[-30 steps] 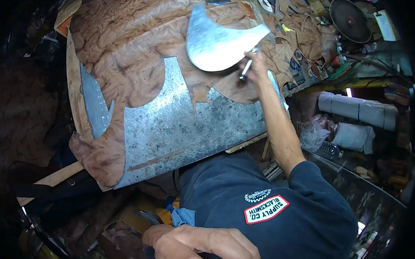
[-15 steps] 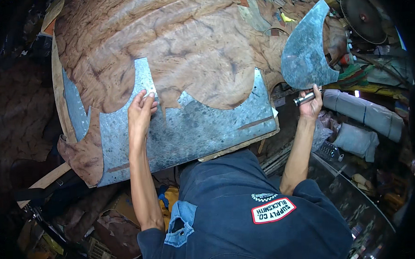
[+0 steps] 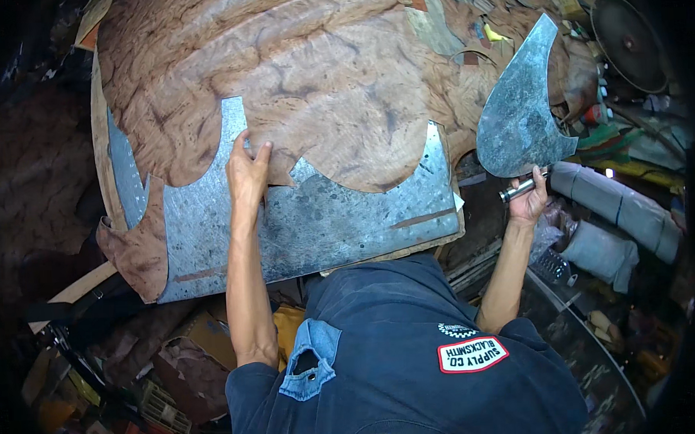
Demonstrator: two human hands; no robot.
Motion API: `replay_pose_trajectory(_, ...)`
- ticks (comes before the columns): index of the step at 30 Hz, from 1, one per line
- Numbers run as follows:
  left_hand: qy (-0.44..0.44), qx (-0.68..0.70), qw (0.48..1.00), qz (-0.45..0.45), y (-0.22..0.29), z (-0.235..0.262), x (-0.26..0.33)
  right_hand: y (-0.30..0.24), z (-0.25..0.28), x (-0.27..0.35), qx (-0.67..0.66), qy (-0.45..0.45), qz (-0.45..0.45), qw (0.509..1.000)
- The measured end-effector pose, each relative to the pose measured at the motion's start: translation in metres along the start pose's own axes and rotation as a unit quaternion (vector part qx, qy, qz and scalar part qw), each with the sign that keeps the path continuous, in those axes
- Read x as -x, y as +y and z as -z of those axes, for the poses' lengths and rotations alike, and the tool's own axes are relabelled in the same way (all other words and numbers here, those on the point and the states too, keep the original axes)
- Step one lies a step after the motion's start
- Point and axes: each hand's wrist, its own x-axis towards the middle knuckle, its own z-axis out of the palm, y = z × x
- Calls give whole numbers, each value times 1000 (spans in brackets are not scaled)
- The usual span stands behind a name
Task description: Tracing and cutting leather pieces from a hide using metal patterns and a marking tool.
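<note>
A large grey metal template (image 3: 348, 232) with curved cut-outs lies on a brown mottled leather hide (image 3: 295, 72). My left hand (image 3: 247, 171) rests at its upright tongue, thumb and forefinger apart, holding nothing. Off to the right, my right hand (image 3: 530, 202) is closed around a short silver metal cylinder (image 3: 519, 188). The same hand grips the lower edge of a teardrop-shaped metal template (image 3: 517, 105), raised with its pointed end up. Part of the cylinder is hidden in the palm.
At the left, another metal piece (image 3: 128, 176) shows beside the wooden table edge (image 3: 102, 142). A leather flap (image 3: 136, 261) hangs over the near left corner. Wrapped rolls (image 3: 618, 193) and a round fan (image 3: 628, 43) stand at the right. Scraps (image 3: 440, 23) lie at the far side.
My left thumb and forefinger have spread apart, and the hand sits slightly changed on the template's tongue. The right hand, with cylinder and teardrop template, appears slightly lower and further right as the view shifts.
</note>
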Motion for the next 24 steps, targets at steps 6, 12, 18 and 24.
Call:
replay_pose_trajectory(6, -74, 17, 997, -15, -15, 16, 1, 5, -39, -13, 42, -56, -19, 997)
replay_pose_trajectory(12, -76, 5, 997, -30, -53, 47, 19, 4, -39, -10, 77, -84, -11, 993)
replay_pose_trajectory(18, -34, -227, 969, -88, -42, 45, 22, 10, -34, 1, 78, -60, -22, 995)
replay_pose_trajectory(24, -23, -287, 935, -207, -27, -33, -22, 8, -21, 11, 44, -58, -40, 997)
